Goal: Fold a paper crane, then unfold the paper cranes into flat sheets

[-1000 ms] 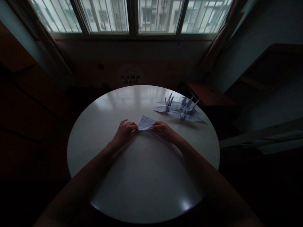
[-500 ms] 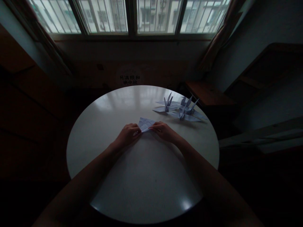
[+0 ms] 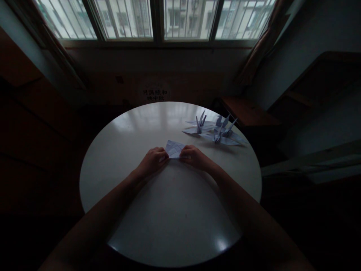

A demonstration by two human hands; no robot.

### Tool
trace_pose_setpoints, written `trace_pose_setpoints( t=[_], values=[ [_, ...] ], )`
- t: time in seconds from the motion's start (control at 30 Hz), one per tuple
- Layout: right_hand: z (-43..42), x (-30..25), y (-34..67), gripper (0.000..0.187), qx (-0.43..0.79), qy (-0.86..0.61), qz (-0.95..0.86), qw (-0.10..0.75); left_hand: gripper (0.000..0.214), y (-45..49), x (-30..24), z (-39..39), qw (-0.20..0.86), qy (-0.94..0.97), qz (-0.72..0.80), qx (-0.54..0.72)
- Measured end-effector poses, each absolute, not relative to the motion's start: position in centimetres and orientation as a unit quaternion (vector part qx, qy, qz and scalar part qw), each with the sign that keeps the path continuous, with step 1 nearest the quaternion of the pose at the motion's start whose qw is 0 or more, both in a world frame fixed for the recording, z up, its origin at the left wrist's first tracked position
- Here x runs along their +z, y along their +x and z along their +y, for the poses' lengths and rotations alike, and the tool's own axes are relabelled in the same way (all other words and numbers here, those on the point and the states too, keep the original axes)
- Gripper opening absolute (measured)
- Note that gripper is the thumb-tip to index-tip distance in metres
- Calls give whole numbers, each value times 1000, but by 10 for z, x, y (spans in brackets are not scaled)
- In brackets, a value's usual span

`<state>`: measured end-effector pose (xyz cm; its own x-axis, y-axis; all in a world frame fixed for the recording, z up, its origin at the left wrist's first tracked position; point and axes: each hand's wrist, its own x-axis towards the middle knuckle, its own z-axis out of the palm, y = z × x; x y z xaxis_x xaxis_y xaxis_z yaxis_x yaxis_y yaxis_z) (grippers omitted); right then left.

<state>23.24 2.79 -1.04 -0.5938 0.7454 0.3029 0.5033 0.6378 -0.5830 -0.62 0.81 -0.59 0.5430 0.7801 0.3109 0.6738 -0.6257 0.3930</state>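
Observation:
A small folded sheet of pale paper (image 3: 174,149) lies on the round white table (image 3: 126,143), creased into a triangle shape. My left hand (image 3: 152,160) pinches its near left edge with the fingers curled together. My right hand (image 3: 194,156) presses and grips the paper's right side, fingers closed over it. Both forearms reach in from the bottom of the view. To the far right of the hands, several finished paper cranes (image 3: 214,130) stand together on the table.
The table's near edge (image 3: 169,259) is close to my body. A barred window (image 3: 158,19) runs along the back wall. Dark wooden furniture (image 3: 248,113) stands at the right, and a curtain (image 3: 259,45) hangs at the window's right end.
My left fingers have curled in onto the paper's edge, and the paper's raised flap has flattened down a little. The cranes have not moved.

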Motion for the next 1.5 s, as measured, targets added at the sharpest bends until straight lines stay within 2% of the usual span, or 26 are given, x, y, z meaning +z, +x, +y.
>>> trace_pose_setpoints(
  t=[0.4, 0.8, 1.07, 1.33, 1.5],
  values=[
    [29, -13, 230, 7, 191, -406, -859, 246, 6, -5, -6, 8, 112, 876, 408, 231],
    [31, -14, 229, 15, 170, -437, -858, 209, 12, -2, -5, 5, 100, 868, 436, 217],
    [31, -17, 230, 15, 159, -470, -839, 222, 20, -5, -9, 9, 117, 865, 426, 239],
    [25, -10, 229, 21, 111, -541, -813, 185, 21, -5, -11, 11, 111, 862, 436, 235],
    [23, -5, 229, 20, 115, -556, -808, 159, 28, -6, -14, 11, 92, 872, 428, 219]
  ],
)
